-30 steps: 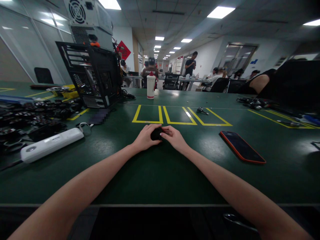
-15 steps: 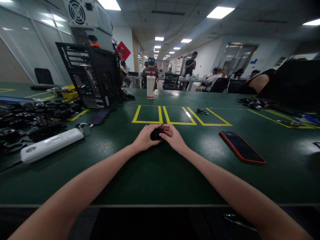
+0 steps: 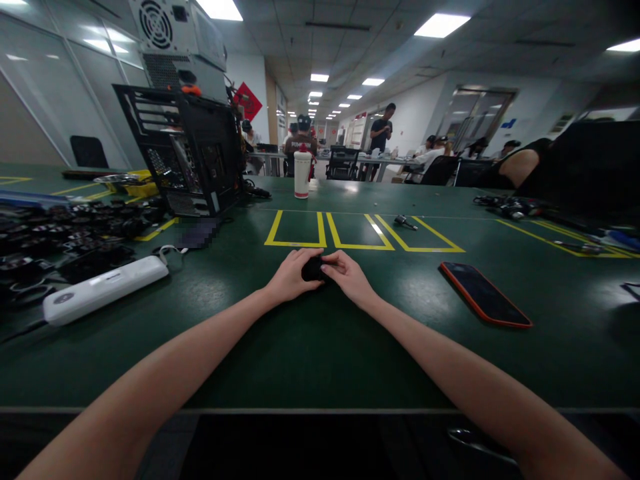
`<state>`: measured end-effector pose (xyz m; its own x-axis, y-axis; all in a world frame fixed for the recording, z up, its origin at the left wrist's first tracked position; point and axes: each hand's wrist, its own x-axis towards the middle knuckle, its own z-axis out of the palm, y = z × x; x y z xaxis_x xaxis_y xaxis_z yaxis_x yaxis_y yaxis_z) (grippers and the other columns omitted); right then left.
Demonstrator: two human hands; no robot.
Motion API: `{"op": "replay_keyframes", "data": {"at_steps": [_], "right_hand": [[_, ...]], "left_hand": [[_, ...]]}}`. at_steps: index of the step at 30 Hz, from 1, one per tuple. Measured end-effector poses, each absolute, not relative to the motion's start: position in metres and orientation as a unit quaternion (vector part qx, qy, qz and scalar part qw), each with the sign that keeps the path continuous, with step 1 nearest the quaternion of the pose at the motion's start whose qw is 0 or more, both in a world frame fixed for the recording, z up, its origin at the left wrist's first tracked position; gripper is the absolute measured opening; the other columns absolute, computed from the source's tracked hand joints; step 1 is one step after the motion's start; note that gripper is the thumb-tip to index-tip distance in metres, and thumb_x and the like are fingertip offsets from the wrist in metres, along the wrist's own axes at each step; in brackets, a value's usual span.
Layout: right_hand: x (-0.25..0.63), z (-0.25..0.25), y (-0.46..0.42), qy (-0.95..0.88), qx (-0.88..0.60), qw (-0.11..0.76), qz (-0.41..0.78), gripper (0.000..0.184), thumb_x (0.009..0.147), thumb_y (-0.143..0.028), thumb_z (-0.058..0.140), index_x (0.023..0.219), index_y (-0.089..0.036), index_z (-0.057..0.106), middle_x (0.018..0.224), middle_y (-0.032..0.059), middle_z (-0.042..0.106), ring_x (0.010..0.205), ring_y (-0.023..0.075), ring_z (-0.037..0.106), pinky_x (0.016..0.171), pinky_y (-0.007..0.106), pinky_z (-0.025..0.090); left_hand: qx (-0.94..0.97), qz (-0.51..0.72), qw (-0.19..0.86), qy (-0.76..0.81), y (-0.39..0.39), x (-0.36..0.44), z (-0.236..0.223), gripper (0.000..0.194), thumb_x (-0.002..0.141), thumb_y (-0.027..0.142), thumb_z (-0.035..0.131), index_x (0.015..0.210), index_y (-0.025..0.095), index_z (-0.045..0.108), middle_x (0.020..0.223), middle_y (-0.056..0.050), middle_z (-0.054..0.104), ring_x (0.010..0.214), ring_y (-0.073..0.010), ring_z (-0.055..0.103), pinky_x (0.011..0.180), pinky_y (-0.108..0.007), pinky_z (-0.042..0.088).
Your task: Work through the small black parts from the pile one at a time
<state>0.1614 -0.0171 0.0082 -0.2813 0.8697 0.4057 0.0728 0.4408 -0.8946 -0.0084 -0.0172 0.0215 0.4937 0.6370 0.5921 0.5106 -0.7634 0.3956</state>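
A small black object (image 3: 312, 269) sits between my two hands over the green table (image 3: 320, 347), just in front of the yellow tape outlines. My left hand (image 3: 291, 275) is curled round its left side, thumb below and fingers above. From the right, my right hand (image 3: 350, 275) pinches at the object's right edge with thumb and fingertips. What kind of thing it is cannot be made out, as the fingers cover much of it.
An orange-edged phone (image 3: 485, 295) lies to the right, a white power strip (image 3: 106, 288) to the left. Black parts (image 3: 60, 243) heap up beyond the strip. An open computer case (image 3: 200, 153), a white bottle (image 3: 301, 175) and a small metal piece (image 3: 405, 223) stand or lie farther back.
My right hand's fingers have shifted very slightly at the edge of the black object. The left hand keeps its grip, and the table things stay put.
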Motion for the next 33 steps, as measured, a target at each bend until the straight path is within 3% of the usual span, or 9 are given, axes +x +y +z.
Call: {"op": "replay_keyframes", "data": {"at_steps": [5, 11, 17, 23, 29, 33], "right_hand": [[0.163, 0.008, -0.015, -0.676, -0.374, 0.474, 0.424, 0.029, 0.073, -0.025, 0.057, 0.100, -0.019, 0.051, 0.102, 0.0049, 0.057, 0.100, 0.0166, 0.054, 0.093, 0.037, 0.040], [0.165, 0.009, -0.020, -0.681, -0.318, 0.463, 0.471, 0.028, 0.070, -0.022, 0.059, 0.096, -0.021, 0.050, 0.103, 0.0022, 0.056, 0.104, 0.0160, 0.052, 0.094, 0.036, 0.040], [0.164, 0.009, -0.019, -0.686, -0.347, 0.484, 0.418, 0.015, 0.074, -0.029, 0.055, 0.086, -0.020, 0.052, 0.091, 0.0005, 0.057, 0.092, 0.0140, 0.056, 0.086, 0.033, 0.045], [0.163, 0.006, -0.011, -0.669, -0.374, 0.485, 0.421, 0.029, 0.072, -0.027, 0.058, 0.099, -0.019, 0.052, 0.099, 0.0043, 0.059, 0.097, 0.0158, 0.055, 0.091, 0.036, 0.041], [0.165, 0.009, -0.020, -0.676, -0.330, 0.467, 0.465, 0.028, 0.070, -0.023, 0.060, 0.097, -0.021, 0.051, 0.104, 0.0024, 0.057, 0.102, 0.0164, 0.054, 0.092, 0.036, 0.041], [0.165, 0.012, -0.024, -0.682, -0.334, 0.481, 0.438, 0.016, 0.073, -0.025, 0.056, 0.088, -0.020, 0.052, 0.094, 0.0011, 0.057, 0.092, 0.0147, 0.057, 0.086, 0.034, 0.045]], "left_hand": [[0.860, 0.374, 0.084, 0.336, -0.017, -0.008, 0.020, 0.059, 0.066, 0.023, 0.064, 0.119, 0.022, 0.039, 0.116, -0.006, 0.051, 0.106, -0.0209, 0.047, 0.090, -0.038, 0.038], [0.858, 0.376, 0.084, 0.340, -0.018, -0.008, 0.021, 0.059, 0.066, 0.022, 0.064, 0.119, 0.023, 0.039, 0.115, -0.005, 0.051, 0.106, -0.0217, 0.047, 0.089, -0.039, 0.038], [0.859, 0.377, 0.084, 0.337, -0.018, -0.008, 0.021, 0.059, 0.066, 0.024, 0.064, 0.119, 0.022, 0.039, 0.114, -0.005, 0.051, 0.104, -0.0208, 0.047, 0.087, -0.037, 0.039], [0.860, 0.377, 0.080, 0.336, -0.017, -0.008, 0.021, 0.059, 0.065, 0.023, 0.065, 0.119, 0.022, 0.040, 0.115, -0.006, 0.051, 0.105, -0.0214, 0.047, 0.088, -0.038, 0.038], [0.859, 0.377, 0.082, 0.336, -0.018, -0.008, 0.021, 0.058, 0.066, 0.022, 0.064, 0.119, 0.022, 0.040, 0.114, -0.006, 0.051, 0.104, -0.0209, 0.047, 0.088, -0.037, 0.038], [0.859, 0.379, 0.080, 0.335, -0.017, -0.008, 0.021, 0.059, 0.066, 0.023, 0.065, 0.119, 0.022, 0.040, 0.114, -0.006, 0.051, 0.104, -0.0206, 0.047, 0.088, -0.037, 0.038]]}}
